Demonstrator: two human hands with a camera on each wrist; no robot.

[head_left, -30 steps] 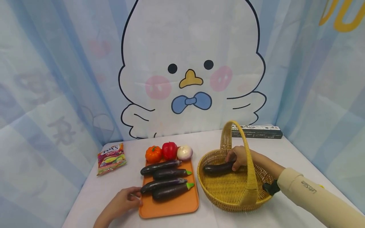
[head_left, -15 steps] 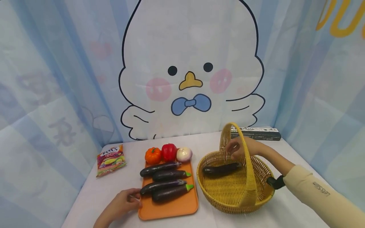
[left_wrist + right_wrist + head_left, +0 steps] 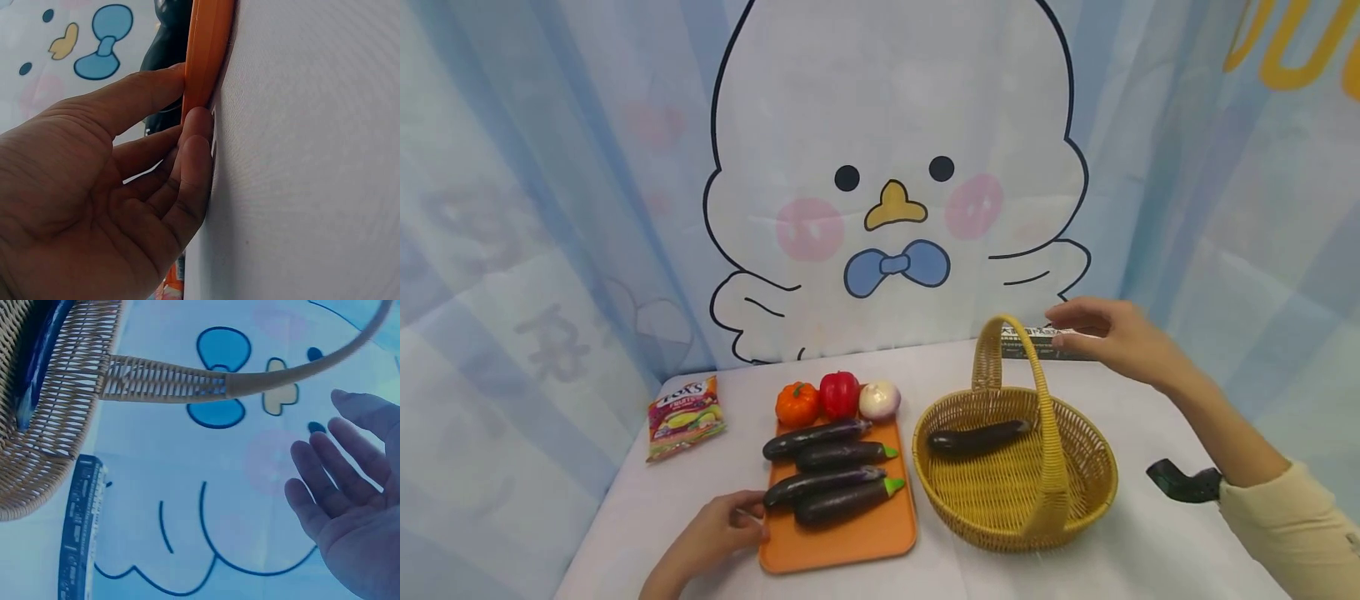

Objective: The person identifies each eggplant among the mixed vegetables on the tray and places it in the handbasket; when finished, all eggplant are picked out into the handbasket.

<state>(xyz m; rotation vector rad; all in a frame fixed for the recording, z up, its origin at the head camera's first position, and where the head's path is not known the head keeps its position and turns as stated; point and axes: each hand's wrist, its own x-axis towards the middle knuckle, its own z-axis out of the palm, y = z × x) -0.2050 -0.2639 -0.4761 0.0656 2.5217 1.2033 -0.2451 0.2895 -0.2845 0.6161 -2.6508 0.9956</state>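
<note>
My left hand (image 3: 718, 527) pinches the left rim of the orange tray (image 3: 850, 546); in the left wrist view the thumb lies on one side of the rim and fingertips (image 3: 196, 156) on the other. Several dark eggplants (image 3: 846, 502) lie across the tray. My right hand (image 3: 1123, 337) hangs in the air behind and right of the yellow wicker basket (image 3: 1015, 537). Its fingers are relaxed and hold nothing, as the right wrist view also shows. One eggplant (image 3: 977, 439) lies inside the basket toward its left, under the tall arched handle (image 3: 1051, 433).
An orange pumpkin-shaped vegetable (image 3: 797, 405), a red bell pepper (image 3: 839, 395) and a purple-white onion (image 3: 879, 402) sit at the tray's far end. A candy bag (image 3: 686, 418) lies at the left. Behind the basket is a long dark pasta box (image 3: 1026, 346), partly covered by my right hand.
My right hand has let go of the eggplant in the basket, then risen out past the handle to the right. The left hand has stayed at the tray.
</note>
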